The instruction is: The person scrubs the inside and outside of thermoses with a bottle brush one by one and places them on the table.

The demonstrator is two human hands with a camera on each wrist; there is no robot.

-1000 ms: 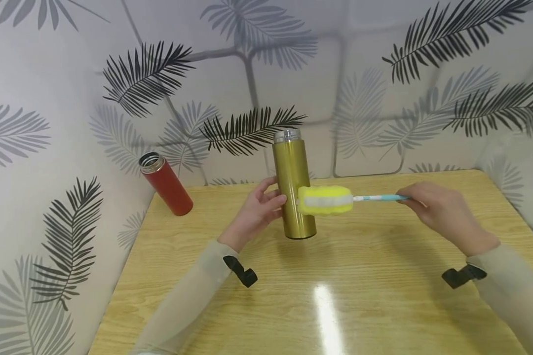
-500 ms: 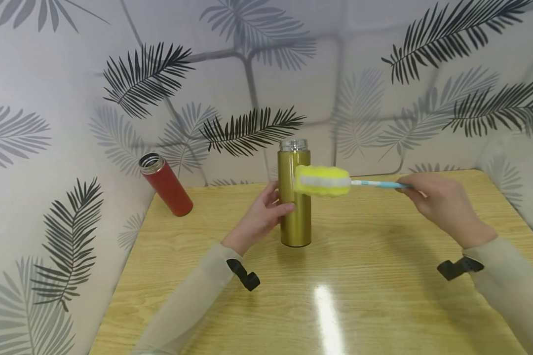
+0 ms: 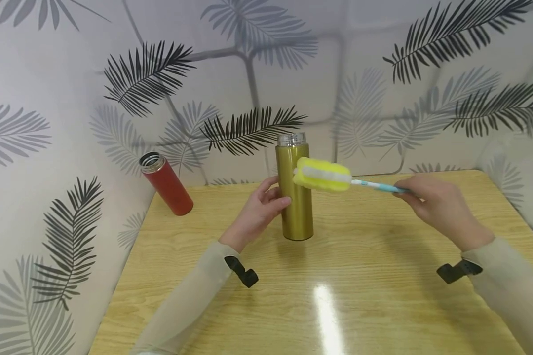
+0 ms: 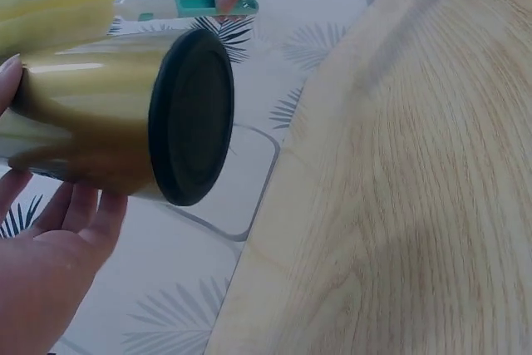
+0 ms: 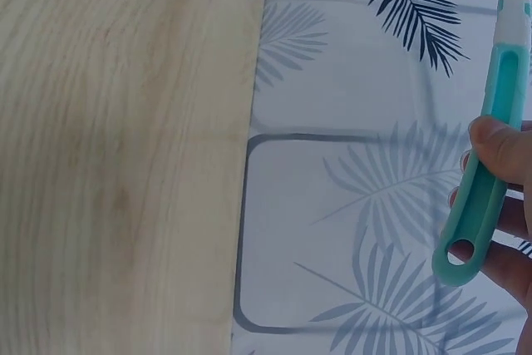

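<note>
My left hand (image 3: pixel 257 212) grips a gold thermos bottle (image 3: pixel 296 217) around its middle, thumb across the front. The bottle is nearly upright and lidless, with a bare silvery neck on top; its black base (image 4: pixel 195 118) shows in the left wrist view. My right hand (image 3: pixel 441 204) holds a bottle brush by its teal and white handle (image 5: pixel 482 197), with the thumb lying along it in the right wrist view. The brush's yellow sponge head (image 3: pixel 323 175), with a white strip, lies sideways across the upper front of the bottle.
A red thermos bottle (image 3: pixel 169 187), also lidless, stands at the back left of the wooden table (image 3: pixel 248 305). Behind the table's far edge rises a wall (image 3: pixel 293 88) with a leaf pattern. Each wrist carries a black strap mount.
The sponge head has moved up along the gold bottle and now tilts slightly. The bottle has straightened, dipped, then risen a little. Both hands keep their grips; the red bottle has not moved.
</note>
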